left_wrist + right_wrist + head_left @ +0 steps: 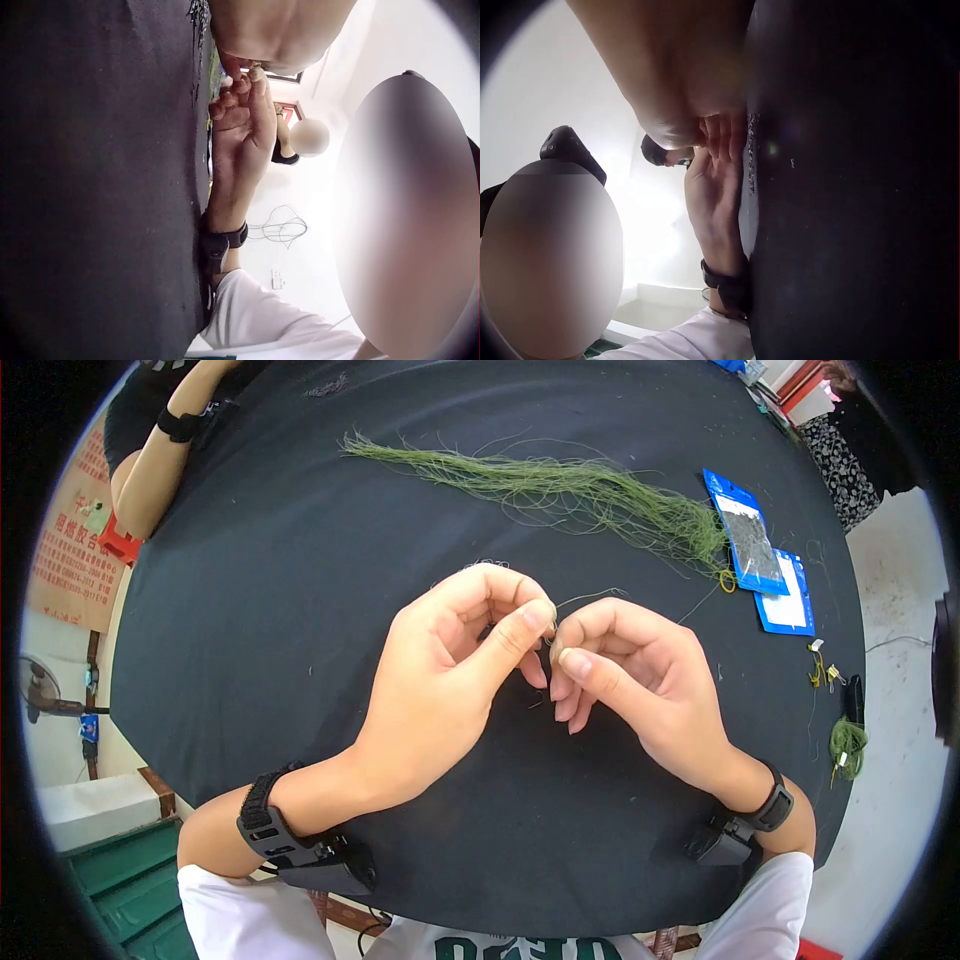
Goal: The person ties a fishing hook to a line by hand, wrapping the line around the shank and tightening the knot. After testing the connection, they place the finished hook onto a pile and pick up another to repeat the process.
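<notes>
In the head view both hands meet over the dark cloth, fingertips almost touching. My left hand [450, 660] pinches a tiny metal hook [549, 642] between thumb and forefinger, mostly hidden by the fingertips. Facing it, my right hand [640, 680] pinches a thin green line [590, 598] at the hook, thumb against forefinger. A loose stretch of this line arcs above the right fingers. Several thin curved wires [487, 564] show just behind the left knuckles. In the wrist views the fingertips come together, and what they hold is hidden.
A long bundle of green line [570, 485] lies across the cloth [260, 630]. Its right end reaches a blue packet of dark small pieces [750, 540] overlapping another blue packet [787, 600]. A green coil [847, 745] sits at the right edge. Another person's arm [160, 470] is at upper left.
</notes>
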{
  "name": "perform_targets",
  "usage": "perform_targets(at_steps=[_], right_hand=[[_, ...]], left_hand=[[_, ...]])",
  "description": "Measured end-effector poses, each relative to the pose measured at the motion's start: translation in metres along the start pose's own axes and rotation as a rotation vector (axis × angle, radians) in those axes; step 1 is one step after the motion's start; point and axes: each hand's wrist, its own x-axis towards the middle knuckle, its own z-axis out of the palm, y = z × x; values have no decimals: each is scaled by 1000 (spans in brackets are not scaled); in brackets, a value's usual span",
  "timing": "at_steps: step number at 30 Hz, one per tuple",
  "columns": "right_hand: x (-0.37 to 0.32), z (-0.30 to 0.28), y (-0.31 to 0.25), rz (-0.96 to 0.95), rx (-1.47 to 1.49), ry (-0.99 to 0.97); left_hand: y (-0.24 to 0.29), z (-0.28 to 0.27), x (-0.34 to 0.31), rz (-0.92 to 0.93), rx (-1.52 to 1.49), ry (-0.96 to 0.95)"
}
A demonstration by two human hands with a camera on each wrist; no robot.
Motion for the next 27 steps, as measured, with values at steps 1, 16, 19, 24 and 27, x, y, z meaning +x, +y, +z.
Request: perform_targets(at_steps=[1,16,19,24,27], right_hand=[[1,-2,1,11,34,-17],[5,-6,7,63,469,-48],[8,-11,6,136,594,-128],[8,-16,5,164,486,-140],[7,-10,0,126,226,-57]], left_hand=[[-1,-2,0,-13,-38,-20],[5,-5,2,-227,-385,-142],[5,-5,3,-260,-431,-146],[2,-5,3,-297,-442,-138],[0,-6,4,-284,-414,-107]])
